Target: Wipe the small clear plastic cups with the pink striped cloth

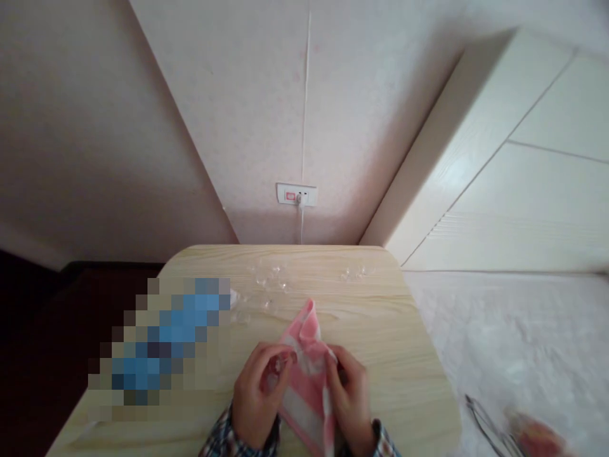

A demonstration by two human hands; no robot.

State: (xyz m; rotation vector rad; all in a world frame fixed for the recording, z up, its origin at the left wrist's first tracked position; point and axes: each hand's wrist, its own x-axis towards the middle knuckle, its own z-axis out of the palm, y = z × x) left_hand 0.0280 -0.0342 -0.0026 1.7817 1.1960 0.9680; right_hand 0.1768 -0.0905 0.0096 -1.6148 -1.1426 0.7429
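Note:
A pink and white striped cloth [304,400] is held between my two hands above the near part of the table. My right hand [351,393] is closed, its thumb and fingers pinching the cloth's right edge. My left hand [259,393] is curled beside the cloth's left side, fingers closed around a small see-through piece [275,368]. Its exact kind is hard to make out, and the fingers partly hide it. One corner of the cloth points up and away from me, with a fold near the tip.
Several small clear pieces [271,274] lie toward the back of the wooden table [390,304], with more clear pieces [354,273] at the back right. A pixelated blue item [183,324] lies at left. A wall socket [296,195] holds a plug. White bedding [499,336] with a dark cord [488,422] is at right.

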